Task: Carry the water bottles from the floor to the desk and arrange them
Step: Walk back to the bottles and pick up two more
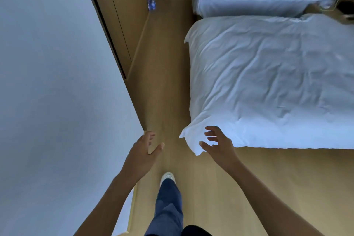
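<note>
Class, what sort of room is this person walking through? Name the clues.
Probably a hotel twin bedroom: two beds with matching white duvets side by side, a wooden wardrobe along the wall, wood-look floor.

Both forearms are bare, no sleeves showing, no watch or rings visible. Blue denim-looking trouser leg (168,209) at 6 o'clock, white shoe (168,176) poking out, dark top edge (195,231) at bottom.

matt wood floor (168,82), rumpled cloth duvet (268,82)
</note>
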A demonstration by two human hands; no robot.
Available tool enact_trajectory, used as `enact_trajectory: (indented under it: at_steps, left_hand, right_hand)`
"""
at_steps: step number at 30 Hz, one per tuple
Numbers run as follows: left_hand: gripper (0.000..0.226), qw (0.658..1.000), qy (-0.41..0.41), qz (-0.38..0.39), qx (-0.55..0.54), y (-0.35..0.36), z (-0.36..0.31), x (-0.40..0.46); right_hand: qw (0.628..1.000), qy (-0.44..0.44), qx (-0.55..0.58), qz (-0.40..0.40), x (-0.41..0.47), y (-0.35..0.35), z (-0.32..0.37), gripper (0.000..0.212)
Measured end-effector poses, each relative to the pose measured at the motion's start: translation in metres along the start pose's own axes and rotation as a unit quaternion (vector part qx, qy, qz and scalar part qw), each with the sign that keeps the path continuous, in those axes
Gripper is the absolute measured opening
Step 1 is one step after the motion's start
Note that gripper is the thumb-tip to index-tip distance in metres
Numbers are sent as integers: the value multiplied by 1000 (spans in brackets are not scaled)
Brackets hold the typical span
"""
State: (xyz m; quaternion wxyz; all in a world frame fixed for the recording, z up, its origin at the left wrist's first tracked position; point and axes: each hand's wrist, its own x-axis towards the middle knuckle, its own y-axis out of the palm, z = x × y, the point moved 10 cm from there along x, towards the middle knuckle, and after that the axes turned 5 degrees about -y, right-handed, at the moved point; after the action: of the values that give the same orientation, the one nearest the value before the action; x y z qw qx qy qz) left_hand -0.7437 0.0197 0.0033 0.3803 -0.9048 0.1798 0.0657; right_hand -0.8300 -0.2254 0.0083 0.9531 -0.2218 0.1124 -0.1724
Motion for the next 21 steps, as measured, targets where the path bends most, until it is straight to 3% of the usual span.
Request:
enact_trajectory:
  at_steps: [10,17,21]
  left_hand:
    - [48,1000,21,-5,2,-80,-58,229]
    - [50,1000,14,19,12,-87,-85,349]
    - [51,1000,12,13,24,-95,-109,458]
  right_hand:
    - [1000,-4,23,-1,228,14,72,44]
    - [999,11,32,6,357,18,73,40]
    - [999,7,36,24,476,13,80,40]
